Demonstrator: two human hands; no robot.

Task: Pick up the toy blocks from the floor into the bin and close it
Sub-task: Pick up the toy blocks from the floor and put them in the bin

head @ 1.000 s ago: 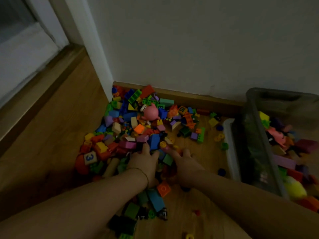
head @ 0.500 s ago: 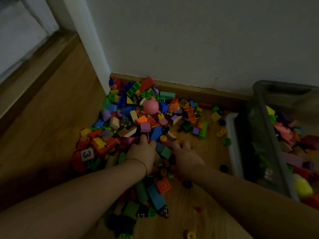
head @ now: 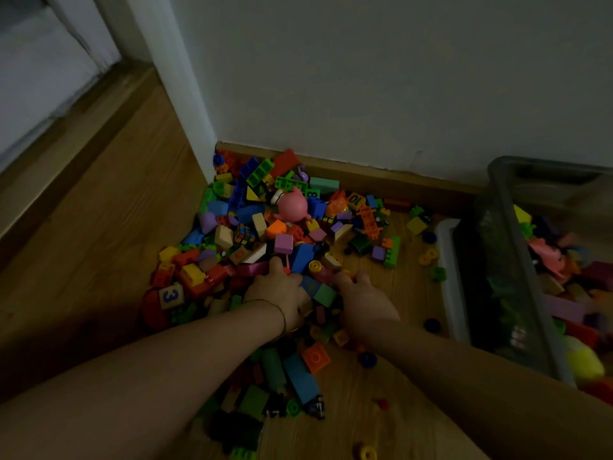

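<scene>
Single head-worn view, looking forward and down, close over the floor [head: 99, 227], wall [head: 365, 78] ahead, wide-angle.

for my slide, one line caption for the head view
Both hands, left hand and right hand, dig into a pile of toy blocks beside an open bin.

place: home, dim room corner, likely play area
floor: wood laminate floor [head: 99, 234], wooden skirting [head: 381, 175] along plain white wall [head: 365, 78]
left of wall: white door frame [head: 172, 94]
at wall foot: heap of toy blocks [head: 265, 234]
right of heap: clear bin [head: 517, 270], part-filled with toys
</scene>
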